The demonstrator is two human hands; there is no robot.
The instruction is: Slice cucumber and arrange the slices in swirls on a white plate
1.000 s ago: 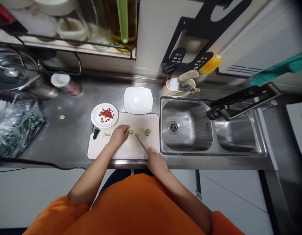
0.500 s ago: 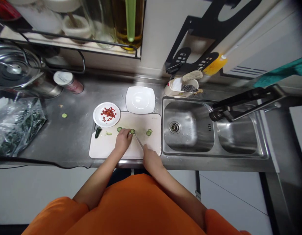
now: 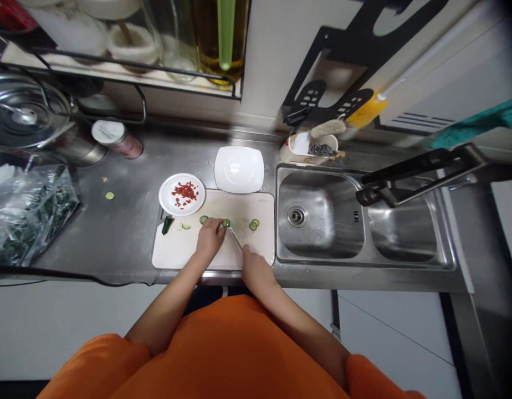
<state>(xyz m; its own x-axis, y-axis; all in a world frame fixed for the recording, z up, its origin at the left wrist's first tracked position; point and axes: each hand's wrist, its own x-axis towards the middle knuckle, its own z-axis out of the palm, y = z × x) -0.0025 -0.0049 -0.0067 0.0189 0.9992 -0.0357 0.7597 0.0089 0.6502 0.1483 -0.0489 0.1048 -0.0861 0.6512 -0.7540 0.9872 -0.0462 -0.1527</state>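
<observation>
My right hand (image 3: 257, 270) is closed around the handle of a small knife (image 3: 235, 238), its blade angled up and left over the cutting board (image 3: 177, 256). At the blade's tip is a round green cucumber piece (image 3: 225, 223), and the fingers of my left hand (image 3: 210, 239) close on it from the left. Part of the piece is hidden by the fingers. Another cucumber slice (image 3: 203, 219) shows behind my left hand. Several cucumber slices (image 3: 254, 225) lie on the board's right. A dark green cucumber end (image 3: 167, 224) and pale green scraps (image 3: 186, 226) lie on its left.
A white plate with red chopped pieces (image 3: 184, 191) overlaps the board's back left corner. Behind the board stands a white square plate (image 3: 239, 169). To the right is a steel double sink (image 3: 322, 216) with a black tap (image 3: 405, 172). Bagged greens (image 3: 35, 216) lie far left.
The view has shifted very slightly. Both hands, the knife and the cucumber piece keep nearly the same places on the board.
</observation>
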